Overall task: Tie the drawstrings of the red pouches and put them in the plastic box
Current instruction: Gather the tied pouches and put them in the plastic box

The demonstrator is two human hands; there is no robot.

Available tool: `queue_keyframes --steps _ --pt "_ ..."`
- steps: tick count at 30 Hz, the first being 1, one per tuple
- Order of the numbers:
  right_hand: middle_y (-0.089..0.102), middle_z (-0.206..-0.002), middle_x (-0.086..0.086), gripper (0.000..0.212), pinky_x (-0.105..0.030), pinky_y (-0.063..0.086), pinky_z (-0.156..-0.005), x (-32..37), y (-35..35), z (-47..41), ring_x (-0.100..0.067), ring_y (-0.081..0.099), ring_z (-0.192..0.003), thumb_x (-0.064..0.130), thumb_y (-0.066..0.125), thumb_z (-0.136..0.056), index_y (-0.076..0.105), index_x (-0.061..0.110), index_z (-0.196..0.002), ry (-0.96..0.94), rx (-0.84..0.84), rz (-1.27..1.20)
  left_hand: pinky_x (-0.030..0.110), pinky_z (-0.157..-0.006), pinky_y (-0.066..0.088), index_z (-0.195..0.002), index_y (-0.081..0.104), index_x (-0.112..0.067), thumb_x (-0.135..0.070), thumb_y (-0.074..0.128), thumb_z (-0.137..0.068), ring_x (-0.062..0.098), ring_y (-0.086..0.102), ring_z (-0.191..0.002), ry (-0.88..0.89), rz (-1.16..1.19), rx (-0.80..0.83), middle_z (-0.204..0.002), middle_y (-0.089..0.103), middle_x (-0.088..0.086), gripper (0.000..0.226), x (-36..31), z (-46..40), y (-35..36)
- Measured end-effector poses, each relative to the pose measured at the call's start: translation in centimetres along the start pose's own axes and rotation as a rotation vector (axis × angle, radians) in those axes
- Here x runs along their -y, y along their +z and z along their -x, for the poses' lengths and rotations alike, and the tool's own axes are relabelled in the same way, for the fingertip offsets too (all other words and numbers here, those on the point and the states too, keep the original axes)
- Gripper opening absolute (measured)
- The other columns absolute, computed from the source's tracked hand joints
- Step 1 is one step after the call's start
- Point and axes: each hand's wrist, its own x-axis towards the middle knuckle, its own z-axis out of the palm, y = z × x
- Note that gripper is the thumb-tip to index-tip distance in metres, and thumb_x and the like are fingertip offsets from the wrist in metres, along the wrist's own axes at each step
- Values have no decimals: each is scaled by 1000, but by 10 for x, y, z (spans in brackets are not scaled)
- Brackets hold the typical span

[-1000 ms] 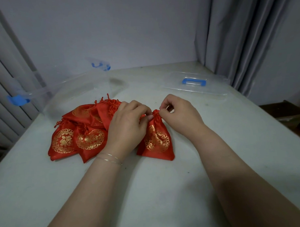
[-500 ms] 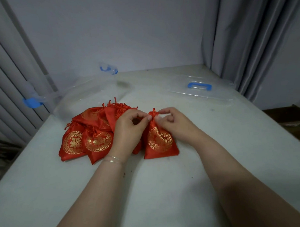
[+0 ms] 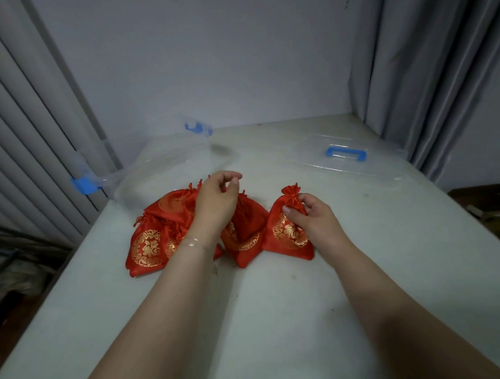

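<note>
Right hand (image 3: 309, 218): pinching the gathered neck of a red satin pouch with gold medallion (image 3: 288, 230), centre frame.
Left hand (image 3: 215, 202): hovering above the pile, fingers curled; whether a drawstring is held cannot be told.
Pile of red pouches (image 3: 157, 235): lying left of centre, soft, slippery, tasselled.
Clear plastic box with blue latches (image 3: 163, 167): sitting upper left, open.
Clear lid with blue handle (image 3: 345, 154): lying upper right.
Risk: slick cord possibly loosening, the neck reopening.
</note>
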Motion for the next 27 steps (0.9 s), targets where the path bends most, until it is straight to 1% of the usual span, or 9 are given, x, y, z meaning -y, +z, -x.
queue_keyframes --steps 3,6,9,12,15,18,21,24,27 --pt "69 -88 -8 10 -37 53 -81 0 0 0 -22 65 -83 6 64 -86 64 13 -93 -1 -8 -23 32 -100 36 -98 66 -21 -13 53 -89 23 50 -112 167 -353 -174 -115 61 6 18 3 -23 -21" --pt "68 -86 -5 11 -33 53 -77 0 0 1 -19 65 -81 6 61 -88 64 16 -92 -2 -7 -7 39 -110 24 -120 57 -17 -15 54 -87 34 33 -132 185 -658 -338 -138 44 15 33 7 -48 -46" --pt "65 -82 -4 17 -28 49 -72 1 -1 2 -17 62 -77 2 55 -89 63 17 -90 -14 -20 81 46 -115 11 -137 39 -12 -16 51 -89 39 23 -137 27 -837 -310 -144 35 21 49 16 -64 -63" --pt "61 -87 3 20 -18 46 -69 -1 -1 0 -12 58 -79 5 52 -91 58 17 -104 -26 -71 272 49 -113 11 -138 38 -10 -16 49 -91 39 35 -129 -57 -992 -248 -135 46 23 49 22 -72 -70" --pt "54 -123 -6 46 -26 43 -93 -4 -2 -1 -19 55 -110 16 55 -91 40 14 -135 -32 -111 554 45 -101 29 -129 53 -15 -7 48 -89 38 49 -115 15 -974 -254 -123 57 19 41 19 -74 -77" --pt "34 -143 -12 72 -38 34 -104 1 5 4 -32 39 -129 39 55 -90 18 16 -147 -20 -103 930 41 -90 39 -120 63 -19 -7 48 -91 38 54 -110 123 -860 -194 -116 62 15 35 17 -71 -79" --pt "18 -153 -7 86 -43 29 -108 10 15 10 -33 29 -136 62 51 -83 8 28 -149 11 -54 1022 38 -89 43 -115 66 -23 -14 51 -93 33 56 -110 199 -752 -116 -116 65 11 28 14 -64 -73" --pt "10 -156 -2 89 -44 27 -110 15 27 13 -33 25 -138 68 51 -79 10 32 -148 26 41 1025 34 -87 45 -112 68 -26 -17 55 -92 26 60 -107 237 -649 -36 -111 69 4 25 7 -57 -63" --pt "10 -155 0 94 -54 25 -109 21 46 13 -35 24 -138 77 52 -71 10 38 -146 31 140 1110 28 -86 46 -108 69 -26 -16 59 -90 17 63 -103 247 -520 117 -103 72 -2 23 -9 -50 -49"
